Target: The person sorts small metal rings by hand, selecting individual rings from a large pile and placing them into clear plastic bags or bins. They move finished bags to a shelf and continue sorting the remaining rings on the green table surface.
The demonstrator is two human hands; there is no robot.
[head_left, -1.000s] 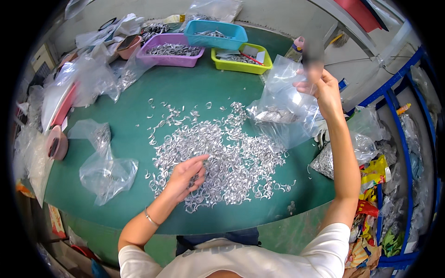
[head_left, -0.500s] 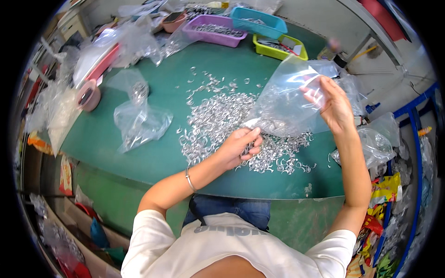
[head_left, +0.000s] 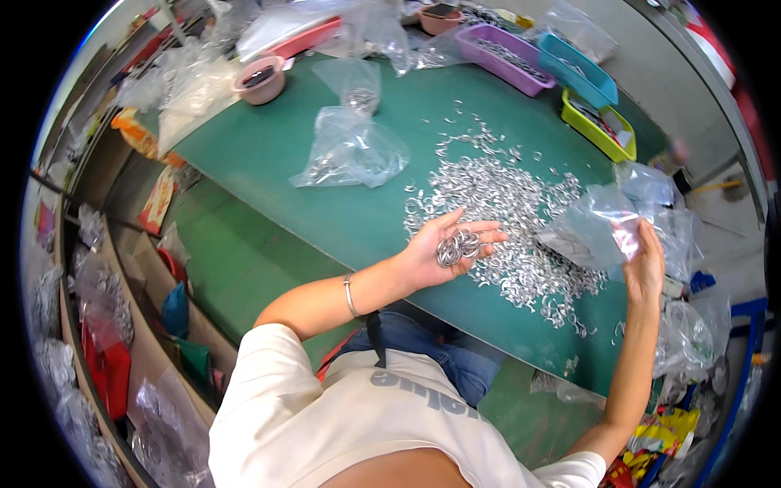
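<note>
My left hand (head_left: 425, 250) is palm up above the table, its fingers stretched out to the right. A small heap of silvery metal rings (head_left: 458, 246) rests in that palm. Below and beyond it spreads a loose pile of small silvery ring-like pieces (head_left: 496, 187). My right hand (head_left: 647, 268), at the pile's right side, has its fingers closed on the edge of a clear plastic bag (head_left: 587, 226). The bag leans left over the pile, with greyish pieces showing in its lower part. My two hands are apart.
On the green table (head_left: 268, 154) lies another clear bag (head_left: 350, 150) with metal pieces. A pink bowl (head_left: 260, 81) stands at the far left. Purple (head_left: 500, 61), blue (head_left: 582, 69) and lime-green (head_left: 598, 130) trays line the back. More plastic bags (head_left: 687, 333) crowd the right edge.
My left hand has come away from the bag and turned palm up, showing the rings. My right hand has lowered the bag. The view has swung left.
</note>
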